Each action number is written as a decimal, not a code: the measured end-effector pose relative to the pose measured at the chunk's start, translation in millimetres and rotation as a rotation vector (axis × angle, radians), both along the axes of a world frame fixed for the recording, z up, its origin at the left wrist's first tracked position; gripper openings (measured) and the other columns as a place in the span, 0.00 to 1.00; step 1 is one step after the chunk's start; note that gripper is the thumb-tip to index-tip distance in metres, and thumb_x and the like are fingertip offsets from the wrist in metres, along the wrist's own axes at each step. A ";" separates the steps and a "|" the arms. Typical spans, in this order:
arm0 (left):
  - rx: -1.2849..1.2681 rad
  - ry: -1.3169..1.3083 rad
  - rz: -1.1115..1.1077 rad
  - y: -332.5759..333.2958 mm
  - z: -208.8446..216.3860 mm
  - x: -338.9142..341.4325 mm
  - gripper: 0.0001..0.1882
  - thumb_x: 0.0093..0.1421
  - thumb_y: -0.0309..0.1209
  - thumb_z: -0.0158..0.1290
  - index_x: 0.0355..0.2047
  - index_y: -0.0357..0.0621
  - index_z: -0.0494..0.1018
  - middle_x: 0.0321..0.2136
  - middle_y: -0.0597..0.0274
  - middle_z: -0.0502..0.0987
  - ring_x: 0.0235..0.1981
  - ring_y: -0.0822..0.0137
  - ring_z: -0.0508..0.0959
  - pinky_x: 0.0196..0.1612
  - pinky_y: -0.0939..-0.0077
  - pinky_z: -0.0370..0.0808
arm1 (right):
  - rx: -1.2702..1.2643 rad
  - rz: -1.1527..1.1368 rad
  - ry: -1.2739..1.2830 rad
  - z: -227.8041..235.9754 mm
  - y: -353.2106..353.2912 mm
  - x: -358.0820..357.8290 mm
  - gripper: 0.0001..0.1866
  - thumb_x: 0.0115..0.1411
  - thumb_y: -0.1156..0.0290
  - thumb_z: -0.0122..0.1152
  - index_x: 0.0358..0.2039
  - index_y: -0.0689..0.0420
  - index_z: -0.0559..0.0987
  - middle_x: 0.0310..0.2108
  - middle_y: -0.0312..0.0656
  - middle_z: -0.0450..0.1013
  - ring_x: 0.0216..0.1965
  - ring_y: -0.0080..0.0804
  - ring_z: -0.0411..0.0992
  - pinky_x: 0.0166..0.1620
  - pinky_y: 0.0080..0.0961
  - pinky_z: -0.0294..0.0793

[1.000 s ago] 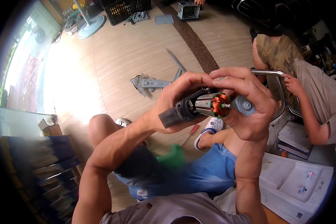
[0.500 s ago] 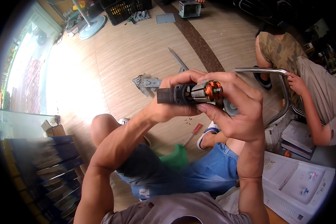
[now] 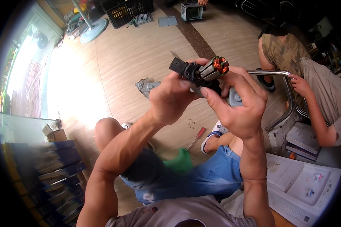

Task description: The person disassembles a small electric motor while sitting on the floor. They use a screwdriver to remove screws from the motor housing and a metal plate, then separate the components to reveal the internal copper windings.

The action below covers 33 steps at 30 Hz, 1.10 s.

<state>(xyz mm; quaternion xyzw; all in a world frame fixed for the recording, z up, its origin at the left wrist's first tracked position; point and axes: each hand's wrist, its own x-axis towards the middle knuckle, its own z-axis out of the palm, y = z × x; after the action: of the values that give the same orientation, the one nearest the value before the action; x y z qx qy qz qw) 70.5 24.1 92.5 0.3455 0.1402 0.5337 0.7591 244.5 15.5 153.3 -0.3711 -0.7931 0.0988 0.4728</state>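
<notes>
A small electric motor is held up in front of me, with a black plastic housing (image 3: 190, 72) and a bare armature (image 3: 212, 71) with copper windings at its end. My left hand (image 3: 169, 99) is closed on the housing from the left. On the other side, my right hand (image 3: 243, 104) is closed round the motor's lower right, its thumb against the housing. A round grey part (image 3: 235, 97) shows beside the right fingers; I cannot tell if it is held. Beyond the left hand, a grey metal bracket (image 3: 146, 87) lies on the floor, partly hidden.
Below my hands are a red-handled screwdriver (image 3: 197, 136), several small screws (image 3: 192, 123) and green material (image 3: 179, 163). A person (image 3: 322, 87) at right grips a bent metal tube (image 3: 271, 72). A white appliance (image 3: 310, 185) stands lower right, blue boxes (image 3: 60, 166) lower left.
Both hands have turned and raised the motor, so its black connector end points up and left. More of the black housing shows. The left hand now covers more of the floor bracket.
</notes>
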 end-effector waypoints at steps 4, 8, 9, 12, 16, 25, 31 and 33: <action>-0.089 -0.146 -0.012 -0.9 -3.1 2.7 0.31 0.64 0.49 0.45 0.61 0.42 0.64 0.55 0.54 0.73 0.54 0.60 0.74 0.58 0.57 0.71 | -0.024 -0.012 -0.008 2.1 -2.0 -5.2 0.18 0.47 0.81 0.73 0.40 0.60 0.82 0.37 0.43 0.79 0.31 0.33 0.78 0.33 0.26 0.78; -0.214 -0.032 -0.002 0.1 -5.3 1.5 0.31 0.67 0.58 0.42 0.54 0.44 0.71 0.47 0.59 0.77 0.49 0.63 0.77 0.52 0.61 0.75 | 0.016 0.000 -0.073 -0.4 -1.8 -12.0 0.18 0.48 0.80 0.72 0.42 0.60 0.82 0.39 0.42 0.79 0.36 0.37 0.80 0.37 0.28 0.80; -0.239 -0.023 -0.028 0.7 -5.9 -0.2 0.31 0.66 0.60 0.42 0.50 0.46 0.73 0.44 0.60 0.79 0.46 0.63 0.78 0.49 0.62 0.76 | 0.019 0.002 -0.087 -1.5 -2.1 -14.1 0.18 0.48 0.80 0.72 0.42 0.59 0.82 0.39 0.42 0.79 0.37 0.38 0.80 0.38 0.28 0.80; -0.284 -0.001 0.103 -5.5 -0.9 6.0 0.29 0.66 0.60 0.42 0.46 0.47 0.74 0.38 0.62 0.80 0.41 0.65 0.79 0.47 0.62 0.77 | 0.026 0.024 -0.116 -5.5 -3.0 -20.1 0.18 0.49 0.79 0.72 0.42 0.59 0.82 0.40 0.42 0.79 0.37 0.40 0.80 0.39 0.29 0.80; -0.299 -0.043 0.157 -4.0 -5.7 6.5 0.27 0.66 0.59 0.42 0.42 0.48 0.74 0.37 0.63 0.79 0.40 0.67 0.78 0.45 0.62 0.77 | 0.002 0.043 -0.105 -7.8 -0.2 -24.7 0.18 0.49 0.79 0.72 0.42 0.59 0.82 0.40 0.43 0.79 0.37 0.39 0.80 0.39 0.29 0.80; -0.382 0.065 0.119 -1.6 3.4 -4.0 0.39 0.66 0.64 0.31 0.35 0.41 0.77 0.35 0.55 0.80 0.36 0.58 0.80 0.40 0.59 0.77 | -0.268 0.084 0.047 -14.0 14.5 -8.8 0.12 0.55 0.76 0.71 0.40 0.62 0.83 0.29 0.40 0.78 0.23 0.21 0.72 0.28 0.18 0.68; -0.335 0.041 0.070 -2.6 4.5 -7.5 0.41 0.64 0.67 0.31 0.29 0.40 0.76 0.29 0.48 0.80 0.29 0.54 0.81 0.33 0.62 0.77 | -0.763 -0.040 0.252 -58.4 46.3 -1.4 0.14 0.61 0.65 0.67 0.38 0.65 0.82 0.25 0.36 0.76 0.22 0.18 0.69 0.25 0.18 0.67; -0.339 0.111 0.124 -3.2 5.9 -8.4 0.40 0.64 0.66 0.31 0.29 0.39 0.75 0.26 0.48 0.80 0.27 0.54 0.80 0.32 0.62 0.77 | -0.844 -0.080 0.285 -71.7 55.0 1.2 0.14 0.62 0.65 0.66 0.38 0.65 0.82 0.26 0.36 0.76 0.22 0.19 0.69 0.24 0.19 0.67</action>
<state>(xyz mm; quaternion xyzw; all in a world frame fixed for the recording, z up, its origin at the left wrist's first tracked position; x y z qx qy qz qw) 62.2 20.9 98.5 0.2324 0.2907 0.5282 0.7632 245.7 70.5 81.6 -0.5448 -0.5953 0.4453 0.3879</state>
